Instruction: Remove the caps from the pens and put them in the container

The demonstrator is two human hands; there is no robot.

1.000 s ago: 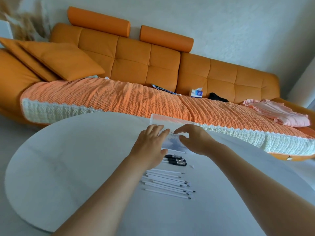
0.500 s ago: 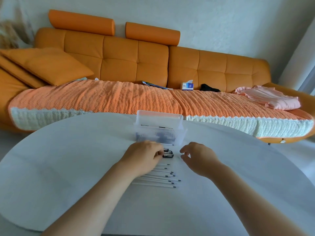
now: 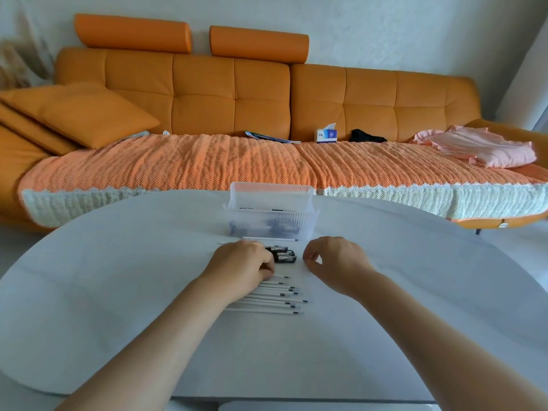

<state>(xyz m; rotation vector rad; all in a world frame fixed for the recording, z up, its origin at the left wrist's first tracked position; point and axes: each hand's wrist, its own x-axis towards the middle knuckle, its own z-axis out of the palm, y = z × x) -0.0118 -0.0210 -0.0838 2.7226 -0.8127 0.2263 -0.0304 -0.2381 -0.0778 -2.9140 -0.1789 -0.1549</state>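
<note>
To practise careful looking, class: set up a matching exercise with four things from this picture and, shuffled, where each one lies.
1 clear ribbed plastic container
2 row of thin white pens
3 blue-and-white tissue box
4 crumpled pink cloth

a sofa, right end
b table, far side
c sofa, middle, against the backrest
d table, nearest the person

Pairs: 1-b, 2-d, 3-c, 4-a.

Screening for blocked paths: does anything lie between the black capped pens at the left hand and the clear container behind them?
Only one white pen, lying flat on the table along the front wall of the clear container, between it and the black capped pens the left hand grips. The container is open-topped; nothing else visible intervenes.
</note>
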